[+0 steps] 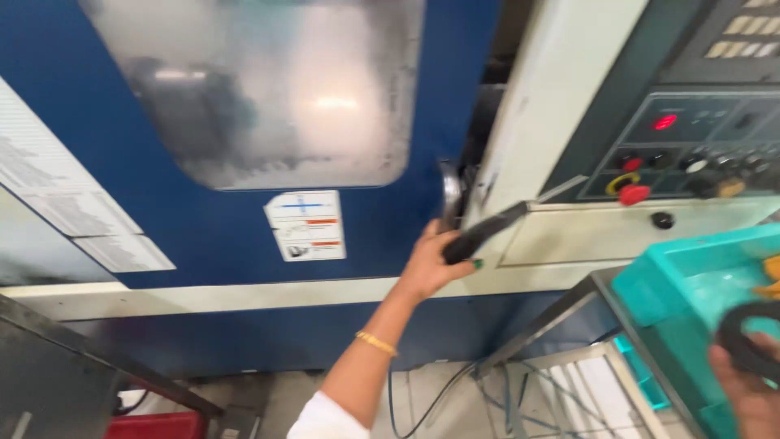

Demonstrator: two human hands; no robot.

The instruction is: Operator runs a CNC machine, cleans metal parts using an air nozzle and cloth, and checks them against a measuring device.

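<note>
Left hand (429,262): fingers wrapped round black handle (481,233) at blue machine door (203,219).
Right hand (751,390): fingers gripping black ring (735,337), by teal tray (666,293).
</note>
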